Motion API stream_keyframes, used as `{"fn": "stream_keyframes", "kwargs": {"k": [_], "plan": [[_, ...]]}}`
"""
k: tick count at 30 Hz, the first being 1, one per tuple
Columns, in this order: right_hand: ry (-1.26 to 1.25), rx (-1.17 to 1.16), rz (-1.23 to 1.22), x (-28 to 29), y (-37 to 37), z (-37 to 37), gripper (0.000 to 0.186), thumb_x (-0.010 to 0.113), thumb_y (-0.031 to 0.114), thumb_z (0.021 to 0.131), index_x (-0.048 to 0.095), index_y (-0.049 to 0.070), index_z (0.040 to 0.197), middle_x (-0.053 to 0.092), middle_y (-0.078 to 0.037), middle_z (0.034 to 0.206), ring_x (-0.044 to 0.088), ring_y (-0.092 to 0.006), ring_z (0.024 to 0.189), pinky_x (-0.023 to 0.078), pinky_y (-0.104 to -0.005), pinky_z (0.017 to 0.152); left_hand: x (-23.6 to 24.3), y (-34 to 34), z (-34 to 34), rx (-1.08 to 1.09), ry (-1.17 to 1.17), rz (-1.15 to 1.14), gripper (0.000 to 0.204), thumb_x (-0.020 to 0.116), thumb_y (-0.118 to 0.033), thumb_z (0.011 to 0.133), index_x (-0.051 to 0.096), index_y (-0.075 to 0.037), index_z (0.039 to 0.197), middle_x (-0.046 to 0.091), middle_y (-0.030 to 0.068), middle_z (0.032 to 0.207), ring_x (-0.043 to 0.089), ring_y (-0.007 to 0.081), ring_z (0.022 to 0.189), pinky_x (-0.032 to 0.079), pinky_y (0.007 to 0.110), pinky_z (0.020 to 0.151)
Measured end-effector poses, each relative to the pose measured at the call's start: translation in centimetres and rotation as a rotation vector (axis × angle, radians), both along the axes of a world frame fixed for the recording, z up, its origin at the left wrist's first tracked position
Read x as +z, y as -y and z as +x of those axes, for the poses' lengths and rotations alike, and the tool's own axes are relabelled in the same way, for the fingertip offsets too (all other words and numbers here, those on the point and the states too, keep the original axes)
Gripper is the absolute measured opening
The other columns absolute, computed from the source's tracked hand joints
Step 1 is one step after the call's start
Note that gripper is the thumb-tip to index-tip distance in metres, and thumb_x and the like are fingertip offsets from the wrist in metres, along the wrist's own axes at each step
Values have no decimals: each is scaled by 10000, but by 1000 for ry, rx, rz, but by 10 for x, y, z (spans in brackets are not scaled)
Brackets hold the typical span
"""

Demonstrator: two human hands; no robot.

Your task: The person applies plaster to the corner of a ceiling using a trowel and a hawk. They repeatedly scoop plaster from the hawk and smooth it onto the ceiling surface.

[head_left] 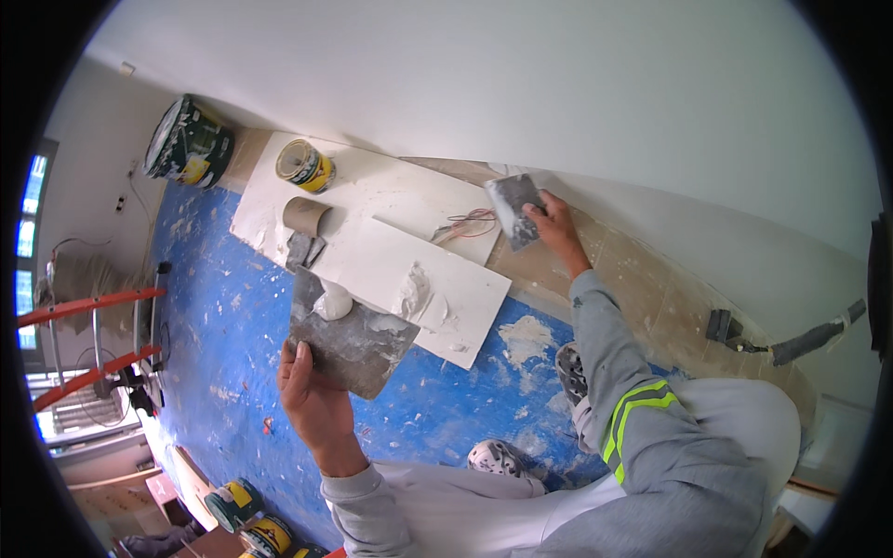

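My left hand point(312, 391) grips the near edge of a grey board point(349, 335), fingers curled under and thumb on top, so it stays level like a tray; a white lump of filler point(332, 302) sits near its far edge, with smears spread across the rest of it. My right hand point(556, 223) reaches out to the foot of the white wall point(558, 84), fingers closed on a flat scraper point(514, 209) whose blade lies against the tan strip where wall meets floor, tilted so its face can drag along the surface. Between my hands lie two white panels point(437, 279) on the blue floor sheet point(223, 325), one with a dab of filler on it and a few thin red wires point(465, 223) near its far edge. A yellow tin point(305, 166), a cardboard tube point(304, 216) and a big green bucket point(189, 141) sit further left, near the wall. My knees are bent and my shoes point(502, 458) rest on the sheet.
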State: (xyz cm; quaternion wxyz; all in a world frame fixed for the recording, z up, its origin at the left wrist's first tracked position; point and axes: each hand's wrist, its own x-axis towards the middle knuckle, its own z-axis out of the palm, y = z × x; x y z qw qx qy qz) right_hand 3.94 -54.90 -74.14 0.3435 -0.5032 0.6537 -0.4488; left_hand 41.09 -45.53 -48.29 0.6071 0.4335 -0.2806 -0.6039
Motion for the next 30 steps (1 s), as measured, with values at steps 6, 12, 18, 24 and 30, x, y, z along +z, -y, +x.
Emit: {"fn": "stream_keyframes", "kwargs": {"k": [6,12,18,24,30], "plan": [[139,-124,-248,-16,1,7,295,646,189,900,562,-36,1071,558,-21,795,460,-83,736,422,-307,647,-5,0,-11,-13,-8,34,241,491,-109,985,541,6,1191,632,116,1179,614,209,1088,472,377,969],[308,43,-195,16,-12,-49,399,572,183,959,523,-55,1275,638,-60,1042,545,-109,897,481,-287,808,-5,2,-18,-72,-4,40,250,488,-106,991,544,-1,1211,633,110,1186,609,207,1101,462,383,986],[244,-5,-350,10,0,-65,415,616,158,950,527,-53,1297,625,-35,1104,528,-89,955,470,-258,823,-11,-4,-16,-92,-6,25,256,477,-94,998,532,3,1229,630,117,1202,605,208,1122,475,379,971],[273,-12,-173,23,4,-53,341,630,188,954,591,-3,1233,617,9,1049,497,-51,868,438,-224,721,-2,-10,-10,-67,38,-14,239,462,-99,1007,532,1,1213,629,114,1190,612,208,1097,486,382,956],[56,-99,-341,19,13,-43,319,632,211,952,610,7,1197,651,-34,1025,540,-94,863,465,-250,729,-1,-9,-5,-46,85,-46,239,456,-110,1015,530,-7,1217,630,113,1193,620,199,1083,504,363,923]]}}
